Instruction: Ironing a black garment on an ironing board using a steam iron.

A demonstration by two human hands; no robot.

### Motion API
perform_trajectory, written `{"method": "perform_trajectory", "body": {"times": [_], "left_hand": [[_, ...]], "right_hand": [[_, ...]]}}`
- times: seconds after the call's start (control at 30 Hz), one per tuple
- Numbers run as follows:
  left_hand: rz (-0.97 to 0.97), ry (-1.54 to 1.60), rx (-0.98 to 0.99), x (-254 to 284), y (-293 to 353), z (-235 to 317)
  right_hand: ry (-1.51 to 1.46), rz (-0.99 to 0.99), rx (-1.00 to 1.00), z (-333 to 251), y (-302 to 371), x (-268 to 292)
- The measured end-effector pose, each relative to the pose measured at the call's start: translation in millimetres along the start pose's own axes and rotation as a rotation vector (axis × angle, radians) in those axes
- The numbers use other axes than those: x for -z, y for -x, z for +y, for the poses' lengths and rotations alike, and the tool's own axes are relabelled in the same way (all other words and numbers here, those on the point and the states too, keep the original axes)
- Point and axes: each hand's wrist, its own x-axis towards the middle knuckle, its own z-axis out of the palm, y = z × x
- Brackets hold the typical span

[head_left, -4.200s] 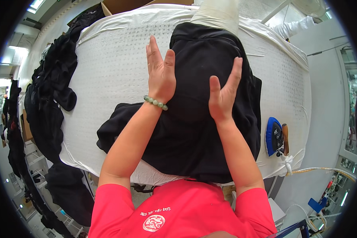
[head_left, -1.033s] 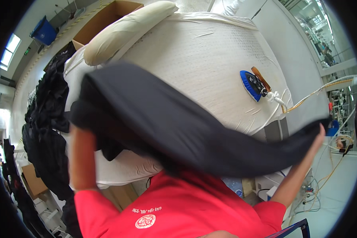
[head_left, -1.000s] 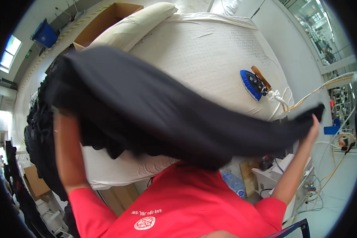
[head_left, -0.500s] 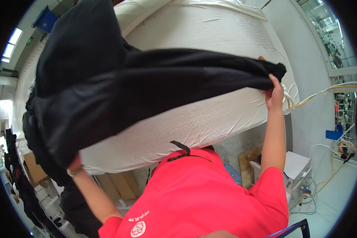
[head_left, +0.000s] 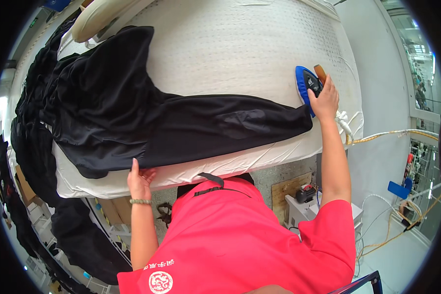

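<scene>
A black garment lies spread on the white-covered ironing table, one sleeve or leg reaching to the right. By its near edge, my left hand is open, fingers apart, thumb side against the cloth. At the garment's right end stands an iron with a blue sole cover and a brown handle. My right hand is closed around the rear of that handle; the palm side is hidden.
A padded white sleeve arm juts over the table's far left. More black garments hang along the left side. From the iron, a hose and cable run right. A white machine stands below the table's right end.
The black garment, held raised in both hands before, now lies on the table. My left hand has let go and moved right; my right hand has gone from the cloth to the iron.
</scene>
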Motion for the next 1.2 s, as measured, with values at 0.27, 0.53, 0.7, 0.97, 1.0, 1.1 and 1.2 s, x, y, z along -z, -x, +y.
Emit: {"method": "perform_trajectory", "body": {"times": [0.27, 0.53, 0.7, 0.97, 1.0, 1.1, 1.2], "left_hand": [[0.256, 0.056, -0.208, -18, -25, -27], [0.378, 0.167, -0.252, -36, -22, -5], [0.167, 0.374, -0.334, -16, 22, 17], [0.234, 0.355, -0.244, -9, 44, -35], [0.251, 0.32, -0.235, -18, 42, -35], [0.231, 0.16, -0.287, -36, 22, -2], [0.126, -0.067, -0.519, -35, 7, 122]], "right_hand": [[-0.184, 0.159, 0.147, 49, -20, -8], [-0.53, -0.802, -0.04, 34, 49, -3], [-1.58, -0.855, -0.245, 52, 31, 32], [-1.452, -1.187, -0.333, 102, 83, 11], [-1.409, -1.254, -0.443, 97, 84, 15], [-1.333, -1.334, -0.516, 80, 72, 15], [-1.258, -1.238, -0.346, 45, 29, 33]]}}
